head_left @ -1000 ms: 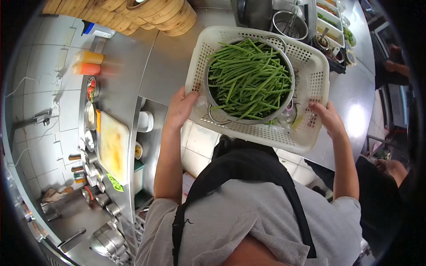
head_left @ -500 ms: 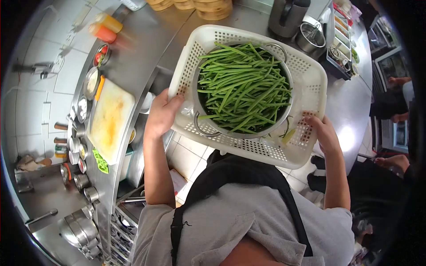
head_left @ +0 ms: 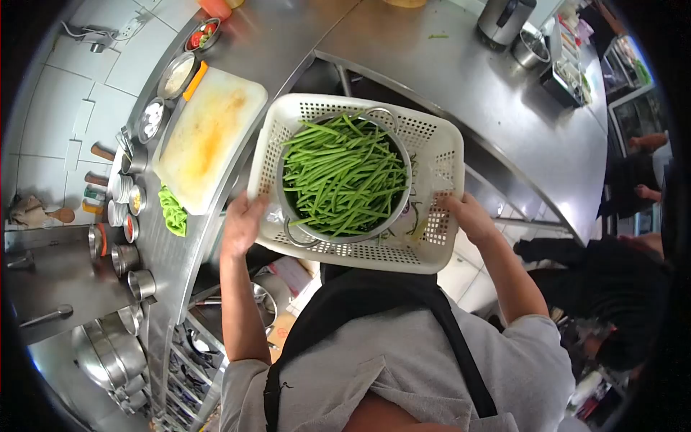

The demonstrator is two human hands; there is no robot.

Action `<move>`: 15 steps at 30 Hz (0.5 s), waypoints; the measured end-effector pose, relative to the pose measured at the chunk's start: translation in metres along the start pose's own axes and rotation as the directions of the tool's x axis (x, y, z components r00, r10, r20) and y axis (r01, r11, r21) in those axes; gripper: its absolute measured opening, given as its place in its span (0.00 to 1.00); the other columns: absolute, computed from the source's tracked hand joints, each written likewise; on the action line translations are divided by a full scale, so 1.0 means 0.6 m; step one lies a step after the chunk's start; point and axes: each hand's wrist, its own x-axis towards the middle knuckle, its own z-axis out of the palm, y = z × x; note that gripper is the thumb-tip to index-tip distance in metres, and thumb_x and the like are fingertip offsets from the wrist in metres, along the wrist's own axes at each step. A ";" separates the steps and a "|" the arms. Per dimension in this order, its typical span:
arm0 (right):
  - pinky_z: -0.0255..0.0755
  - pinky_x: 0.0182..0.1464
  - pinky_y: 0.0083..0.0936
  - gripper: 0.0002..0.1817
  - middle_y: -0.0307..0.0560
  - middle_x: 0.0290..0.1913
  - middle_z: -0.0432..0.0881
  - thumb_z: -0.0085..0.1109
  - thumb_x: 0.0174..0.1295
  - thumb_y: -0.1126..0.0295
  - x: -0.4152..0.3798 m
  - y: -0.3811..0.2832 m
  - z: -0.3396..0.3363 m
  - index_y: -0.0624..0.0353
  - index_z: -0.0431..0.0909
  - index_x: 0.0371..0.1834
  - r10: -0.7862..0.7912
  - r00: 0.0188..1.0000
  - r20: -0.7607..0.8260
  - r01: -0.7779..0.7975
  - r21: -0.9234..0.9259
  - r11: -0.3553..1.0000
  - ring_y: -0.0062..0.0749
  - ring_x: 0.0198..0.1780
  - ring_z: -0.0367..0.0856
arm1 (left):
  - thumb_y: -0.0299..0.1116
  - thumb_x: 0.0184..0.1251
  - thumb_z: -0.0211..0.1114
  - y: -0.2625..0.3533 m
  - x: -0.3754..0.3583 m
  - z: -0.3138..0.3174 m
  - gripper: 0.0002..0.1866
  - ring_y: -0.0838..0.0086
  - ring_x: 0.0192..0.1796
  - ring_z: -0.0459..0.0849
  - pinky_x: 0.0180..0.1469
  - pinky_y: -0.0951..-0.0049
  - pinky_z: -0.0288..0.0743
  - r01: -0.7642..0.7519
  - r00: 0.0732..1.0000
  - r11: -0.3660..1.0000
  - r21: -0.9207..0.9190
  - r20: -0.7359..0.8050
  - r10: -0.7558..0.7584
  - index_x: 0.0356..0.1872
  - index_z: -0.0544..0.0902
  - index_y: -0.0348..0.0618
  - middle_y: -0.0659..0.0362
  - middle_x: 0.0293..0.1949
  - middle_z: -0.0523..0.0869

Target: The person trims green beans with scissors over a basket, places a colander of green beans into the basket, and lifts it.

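Observation:
A white perforated plastic basket (head_left: pixel 439 140) is held in front of my body, level with my chest. Its left side is gripped by my left hand (head_left: pixel 243 225), thumb over the rim and fingers hidden beneath. My right hand (head_left: pixel 471 218) is closed on the opposite side in the same way. Inside the basket, left of its middle, sits a metal colander-like bowl (head_left: pixel 407 189) with two loop handles. Green beans (head_left: pixel 344 176) are heaped in the bowl. Some loose scraps (head_left: pixel 416 232) and clear plastic lie in the basket beside it.
To the left, a stained cutting board (head_left: pixel 209 140) with an orange-handled knife (head_left: pixel 195 81) rests on the steel counter (head_left: pixel 288 39). Bowls of ingredients and green leaves (head_left: pixel 173 213) surround it. A dark jug (head_left: pixel 504 23) stands at the far right. Other people (head_left: pixel 604 288) are on the right.
Both hands have brought the basket down and left in view, away from the far counter. My body has turned, so the counter and cutting board appear shifted right. The grip is unchanged.

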 end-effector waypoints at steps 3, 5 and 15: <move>0.76 0.59 0.32 0.23 0.53 0.50 0.88 0.60 0.68 0.63 -0.010 0.000 0.012 0.69 0.81 0.59 0.039 0.999 0.004 -0.039 0.047 0.998 0.35 0.51 0.86 | 0.38 0.75 0.63 -0.020 0.037 0.003 0.18 0.77 0.47 0.81 0.53 0.71 0.75 0.059 0.995 0.998 0.006 0.074 -0.060 0.55 0.84 0.33 0.60 0.43 0.88; 0.77 0.60 0.34 0.25 0.56 0.52 0.88 0.59 0.66 0.63 -0.012 0.014 0.017 0.74 0.80 0.59 0.015 0.999 -0.041 -0.016 -0.022 1.000 0.39 0.52 0.86 | 0.38 0.75 0.63 -0.038 0.062 0.015 0.18 0.77 0.46 0.81 0.52 0.71 0.75 0.090 0.992 0.996 0.013 0.088 -0.091 0.55 0.84 0.33 0.61 0.42 0.88; 0.76 0.59 0.33 0.24 0.52 0.54 0.86 0.56 0.64 0.70 -0.005 0.151 0.034 0.72 0.79 0.60 0.059 0.991 -0.117 -0.042 0.144 0.989 0.38 0.54 0.84 | 0.51 0.73 0.65 -0.129 0.199 0.118 0.28 0.65 0.51 0.88 0.56 0.65 0.78 0.022 0.994 1.000 0.021 0.105 -0.024 0.59 0.83 0.34 0.49 0.49 0.91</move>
